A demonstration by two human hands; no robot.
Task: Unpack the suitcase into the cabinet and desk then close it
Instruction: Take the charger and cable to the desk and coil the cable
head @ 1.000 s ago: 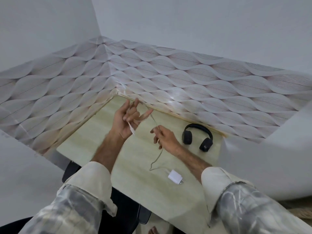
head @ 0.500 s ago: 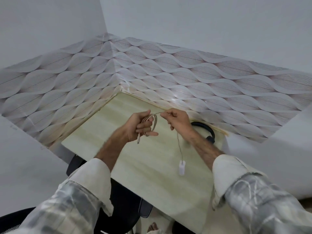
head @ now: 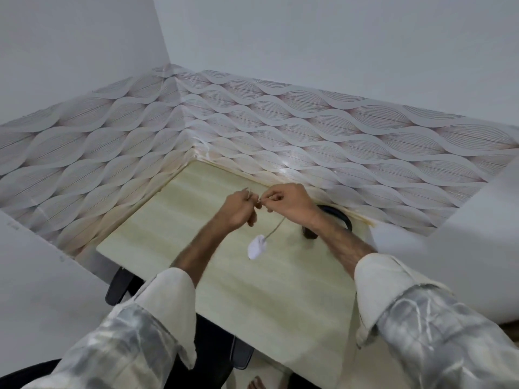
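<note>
Above the pale wooden desk (head: 275,299), both my hands meet at the same white charger cable (head: 276,227). My left hand (head: 238,209) grips the coiled part of the cable in its curled fingers. My right hand (head: 289,202) pinches the cable right beside it. From the hands the cable hangs down to a white charger plug (head: 257,246), which dangles just over the desk. Black headphones (head: 337,217) lie on the desk by the back wall, mostly hidden behind my right forearm. The suitcase is out of view.
The desk sits in a corner between walls with wave-patterned panelling (head: 252,130). A black chair (head: 213,349) stands under the desk's near edge. A white surface (head: 463,242) rises to the right of the desk.
The hands came together and the cable got wound shorter round my left hand. The plug lifted off the desk and swung left; my right forearm now covers most of the headphones.
</note>
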